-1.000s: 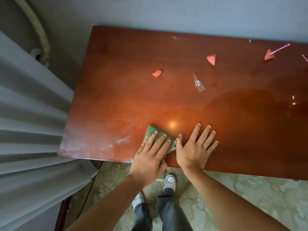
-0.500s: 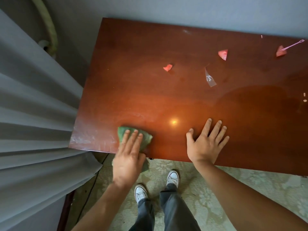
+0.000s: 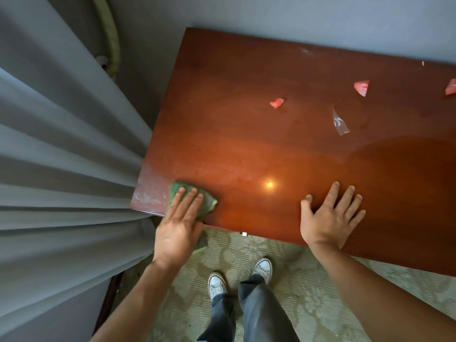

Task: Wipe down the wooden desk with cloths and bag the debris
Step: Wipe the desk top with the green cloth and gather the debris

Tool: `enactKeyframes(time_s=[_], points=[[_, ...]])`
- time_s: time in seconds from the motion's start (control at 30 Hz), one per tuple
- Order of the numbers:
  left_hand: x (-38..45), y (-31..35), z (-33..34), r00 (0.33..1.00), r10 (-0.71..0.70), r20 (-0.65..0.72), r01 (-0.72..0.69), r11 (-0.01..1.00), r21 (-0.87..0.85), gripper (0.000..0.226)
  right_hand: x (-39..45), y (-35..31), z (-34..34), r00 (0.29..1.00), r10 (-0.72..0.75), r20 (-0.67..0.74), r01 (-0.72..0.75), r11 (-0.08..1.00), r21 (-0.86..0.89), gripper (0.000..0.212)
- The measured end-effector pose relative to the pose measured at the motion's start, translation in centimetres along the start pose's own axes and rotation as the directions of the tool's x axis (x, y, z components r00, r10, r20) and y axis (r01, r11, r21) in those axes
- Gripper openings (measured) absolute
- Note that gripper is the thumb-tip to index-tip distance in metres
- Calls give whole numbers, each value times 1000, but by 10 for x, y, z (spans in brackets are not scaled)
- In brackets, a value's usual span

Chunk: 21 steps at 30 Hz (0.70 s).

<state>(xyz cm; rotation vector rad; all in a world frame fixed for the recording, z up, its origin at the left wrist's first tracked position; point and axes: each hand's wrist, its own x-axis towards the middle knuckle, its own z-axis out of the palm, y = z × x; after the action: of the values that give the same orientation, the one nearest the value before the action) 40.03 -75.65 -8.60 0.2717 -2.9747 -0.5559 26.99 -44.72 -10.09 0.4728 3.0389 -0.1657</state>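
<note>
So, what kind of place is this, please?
Probably a room in a home, maybe a bedroom or study. A polished wooden desk stands against a grey wall, pleated grey curtains hang beside it, and a patterned carpet covers the floor.

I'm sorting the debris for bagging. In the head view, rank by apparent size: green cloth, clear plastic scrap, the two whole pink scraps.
1. green cloth, partly under the left hand
2. clear plastic scrap
3. right pink scrap
4. left pink scrap
2 and 3 look close.
</note>
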Motion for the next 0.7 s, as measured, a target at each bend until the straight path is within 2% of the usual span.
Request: enactKeyframes(time_s=[0.07, 0.1, 0.2, 0.27, 0.33, 0.4, 0.47, 0.53, 0.63, 0.7], points=[[0, 3, -2, 997, -66, -25, 66, 998, -10, 60, 0, 0, 0, 1000, -5, -7, 5, 1000, 1, 85], [-2, 11, -1, 999, -49, -20, 49, 999, -15, 60, 0, 0, 1, 1000, -9, -12, 9, 1000, -1, 85], [-4, 33, 7, 989, 134, 59, -133, 991, -34, 58, 0, -1, 0, 999, -28, -16, 28, 1000, -1, 86], [-2, 35, 7, 973, 209, 100, -206, 978, -39, 57, 0, -3, 0, 999, -39, -5, 39, 999, -7, 85], [1, 31, 3, 966, 212, 147, -211, 977, -20, 60, 0, -4, -1, 998, -67, -11, 67, 998, 4, 79], [1, 23, -1, 967, 171, 189, -173, 985, -6, 69, -5, -4, -2, 983, -171, -72, 173, 985, 28, 67], [1, 12, -6, 973, 132, 189, -132, 991, -13, 72, -15, -7, -3, 936, -313, -159, 323, 946, 34, 52], [1, 1, -10, 979, 109, 173, -109, 994, -8, 73, -33, -29, -9, 875, -447, -187, 463, 885, 53, 43], [1, -10, -14, 979, 120, 166, -121, 993, -3, 74, -67, -83, -9, 761, -636, -128, 647, 757, 91, 40], [2, -18, -16, 981, 127, 148, -127, 992, -8, 73, -81, -114, -3, 737, -669, -96, 676, 730, 101, 40]])
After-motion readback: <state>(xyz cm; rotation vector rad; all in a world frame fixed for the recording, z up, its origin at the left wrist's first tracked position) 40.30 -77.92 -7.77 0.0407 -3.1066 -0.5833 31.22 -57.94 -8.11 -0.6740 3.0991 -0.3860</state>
